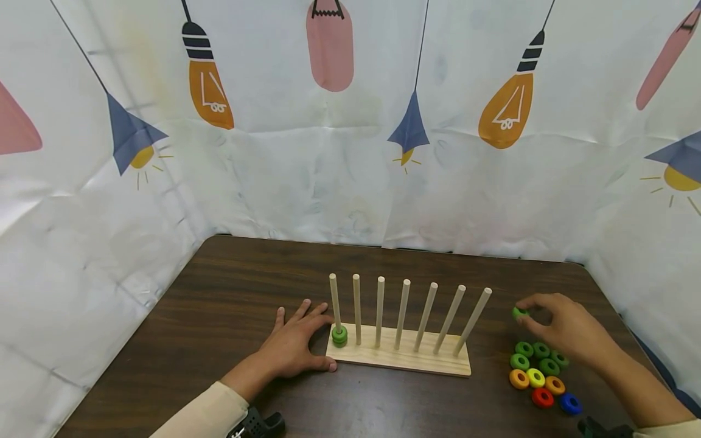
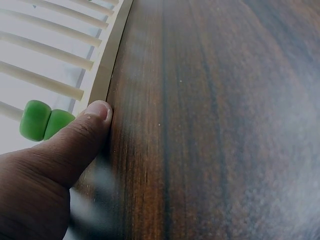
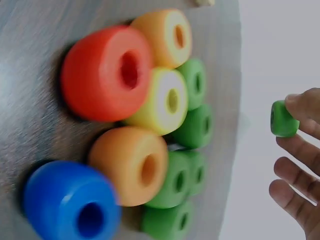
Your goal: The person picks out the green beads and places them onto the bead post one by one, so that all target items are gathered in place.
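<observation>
A wooden peg board (image 1: pixel 394 353) with a row of upright pegs stands on the table. Two green beads (image 1: pixel 339 336) are stacked on its leftmost peg. My left hand (image 1: pixel 296 344) rests at the board's left end, fingers spread, with the thumb (image 2: pixel 95 117) against the front edge. Off to the right, my right hand (image 1: pixel 566 325) pinches a green bead (image 3: pixel 283 119) between thumb and forefinger, raised above the table in the right wrist view. Its other fingers are loosely bent.
Near the right hand lies a group of loose beads: several green ones (image 1: pixel 524 349), a yellow one (image 1: pixel 535 378), two orange ones (image 1: pixel 519 379), a red one (image 1: pixel 543 398) and a blue one (image 1: pixel 570 403). A printed cloth (image 1: pixel 328 182) hangs behind the dark table (image 1: pixel 246 274).
</observation>
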The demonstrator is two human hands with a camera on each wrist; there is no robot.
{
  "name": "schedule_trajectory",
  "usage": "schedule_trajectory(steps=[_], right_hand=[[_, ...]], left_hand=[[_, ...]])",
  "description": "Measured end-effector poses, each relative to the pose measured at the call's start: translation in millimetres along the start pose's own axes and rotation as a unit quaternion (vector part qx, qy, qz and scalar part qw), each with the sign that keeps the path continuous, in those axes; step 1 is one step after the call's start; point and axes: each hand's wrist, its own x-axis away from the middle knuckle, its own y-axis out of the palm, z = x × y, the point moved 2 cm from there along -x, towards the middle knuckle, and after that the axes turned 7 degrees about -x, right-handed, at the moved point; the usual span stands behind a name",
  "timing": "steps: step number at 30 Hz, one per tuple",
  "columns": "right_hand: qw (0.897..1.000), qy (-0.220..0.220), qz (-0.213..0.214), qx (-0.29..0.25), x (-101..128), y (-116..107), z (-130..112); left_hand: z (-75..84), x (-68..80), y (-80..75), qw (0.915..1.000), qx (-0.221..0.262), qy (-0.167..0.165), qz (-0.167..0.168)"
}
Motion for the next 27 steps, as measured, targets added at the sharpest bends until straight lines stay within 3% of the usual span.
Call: schedule_trajectory(steps=[13,27], right_hand=[[0.998,-0.035,0.045,0.021,2,-26,-39],[0.983,-0.139,0.117,0.034,2,-40,-63]], left_hand=[[0.0,-0.5,0.4,1.0000,-0.003,-0.004,0.003],[1.3,1.3,-0.6,1.0000,-0.001,-0.003,0.004]])
